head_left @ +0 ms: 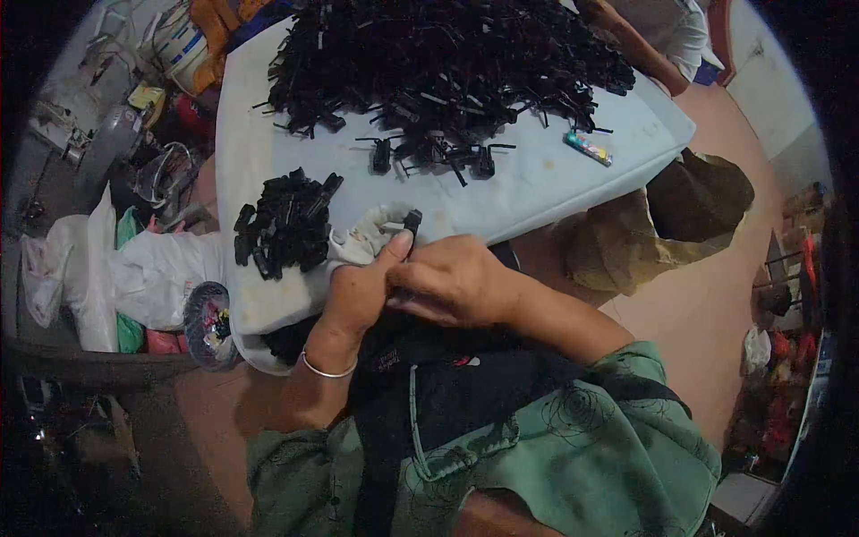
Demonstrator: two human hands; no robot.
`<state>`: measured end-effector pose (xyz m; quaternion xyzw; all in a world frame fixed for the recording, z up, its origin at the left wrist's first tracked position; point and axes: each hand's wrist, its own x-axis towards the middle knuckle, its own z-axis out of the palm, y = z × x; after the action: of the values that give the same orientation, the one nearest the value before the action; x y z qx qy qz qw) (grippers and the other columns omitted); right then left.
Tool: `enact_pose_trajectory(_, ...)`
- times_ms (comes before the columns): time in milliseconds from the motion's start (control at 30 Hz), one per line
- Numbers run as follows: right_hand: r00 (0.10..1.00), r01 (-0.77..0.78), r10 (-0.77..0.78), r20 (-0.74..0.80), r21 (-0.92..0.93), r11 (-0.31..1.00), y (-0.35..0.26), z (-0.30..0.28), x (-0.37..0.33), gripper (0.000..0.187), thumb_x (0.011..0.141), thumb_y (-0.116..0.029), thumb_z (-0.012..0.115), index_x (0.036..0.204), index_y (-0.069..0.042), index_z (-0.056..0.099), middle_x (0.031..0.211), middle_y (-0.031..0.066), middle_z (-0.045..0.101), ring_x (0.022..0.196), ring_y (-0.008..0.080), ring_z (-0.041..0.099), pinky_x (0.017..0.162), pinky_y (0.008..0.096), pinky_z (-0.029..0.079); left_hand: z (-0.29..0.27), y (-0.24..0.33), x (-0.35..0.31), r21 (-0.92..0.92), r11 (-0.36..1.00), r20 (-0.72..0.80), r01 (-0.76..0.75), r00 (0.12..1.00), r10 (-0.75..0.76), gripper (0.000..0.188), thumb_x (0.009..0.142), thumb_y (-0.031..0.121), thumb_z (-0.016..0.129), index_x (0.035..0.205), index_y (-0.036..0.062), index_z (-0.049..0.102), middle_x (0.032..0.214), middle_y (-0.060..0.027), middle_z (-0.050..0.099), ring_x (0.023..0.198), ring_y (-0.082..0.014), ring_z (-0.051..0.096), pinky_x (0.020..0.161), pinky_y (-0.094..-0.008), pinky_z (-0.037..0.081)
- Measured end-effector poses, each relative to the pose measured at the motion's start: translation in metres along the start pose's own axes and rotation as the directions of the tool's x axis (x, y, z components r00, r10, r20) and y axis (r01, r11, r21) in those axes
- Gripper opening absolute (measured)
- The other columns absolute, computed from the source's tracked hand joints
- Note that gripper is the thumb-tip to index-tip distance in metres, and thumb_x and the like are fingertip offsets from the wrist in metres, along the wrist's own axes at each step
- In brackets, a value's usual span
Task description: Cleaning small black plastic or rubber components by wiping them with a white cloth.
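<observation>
Close together at the near edge of the white padded surface (501, 201) are both my hands. My left hand (356, 291), with a bangle on its wrist, pinches a small black plastic part (412, 220) upright between thumb and fingers. Fingers curled, my right hand (461, 279) presses against the left thumb; what lies inside its grip is hidden. A crumpled off-white cloth (358, 240) is beside my left hand. To its left sits a small heap of black plastic parts (284, 222). A far larger pile of black parts with thin prongs (438, 63) covers the far side.
A small colourful tube (588, 149) lies right of the large pile. Below the surface's right edge is an open brown sack (617, 242). Plastic bags (165, 277) and a dark round basket (208, 322) stand at left. Another person's arm (640, 45) rests at the far right.
</observation>
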<state>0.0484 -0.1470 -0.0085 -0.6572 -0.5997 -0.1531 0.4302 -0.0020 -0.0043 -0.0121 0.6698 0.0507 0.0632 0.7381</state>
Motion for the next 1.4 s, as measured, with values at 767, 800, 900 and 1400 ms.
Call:
enact_pose_trajectory(767,0.661,-0.677,0.75,0.041,0.465,0.571,0.007,0.003,-0.008,0.018,0.079,-0.017,0.062,0.075,-0.002,0.053,0.063,0.0088,0.055,0.056,0.0098,0.05,0.05,0.0253,0.041,0.0,0.01,-0.008,0.106,0.994,0.189,-0.036,0.982,0.016,0.022,0.084,0.001,0.046,0.106,-0.0006,0.046,0.087,-0.0058,0.056,0.067,-0.0083,0.055,0.057,-0.0207,0.049)
enact_pose_trajectory(800,0.681,-0.618,0.73,0.049,0.572,0.539,0.007,0.003,-0.007,0.019,0.081,-0.017,0.059,0.074,-0.001,0.052,0.061,0.0099,0.054,0.054,0.0128,0.05,0.05,0.0267,0.041,0.0,0.009,-0.008,0.163,0.985,0.182,-0.053,0.983,0.023,0.022,0.084,0.001,0.047,0.106,-0.0004,0.046,0.086,-0.0056,0.056,0.064,-0.0076,0.055,0.054,-0.0199,0.048)
enact_pose_trajectory(900,0.769,-0.574,0.637,0.056,0.501,0.648,0.007,-0.005,-0.005,0.021,0.085,-0.017,0.053,0.073,0.0,0.05,0.059,0.0129,0.051,0.05,0.02,0.048,0.049,0.0302,0.04,-0.009,0.0,-0.006,0.261,0.964,0.153,-0.057,0.988,0.017,0.023,0.084,0.001,0.048,0.106,-0.0006,0.047,0.087,-0.0048,0.056,0.067,-0.0072,0.054,0.055,-0.0193,0.048)
enact_pose_trajectory(1400,0.717,-0.633,0.697,0.022,0.439,0.637,0.013,0.004,-0.011,0.026,0.083,-0.022,0.057,0.073,0.001,0.051,0.057,0.0127,0.051,0.049,0.0161,0.045,0.046,0.0309,0.038,0.007,0.006,-0.009,0.135,0.984,0.1,-0.12,0.989,0.107,0.029,0.084,0.008,0.056,0.109,-0.0018,0.048,0.092,-0.006,0.058,0.078,-0.0103,0.056,0.067,-0.0218,0.049)
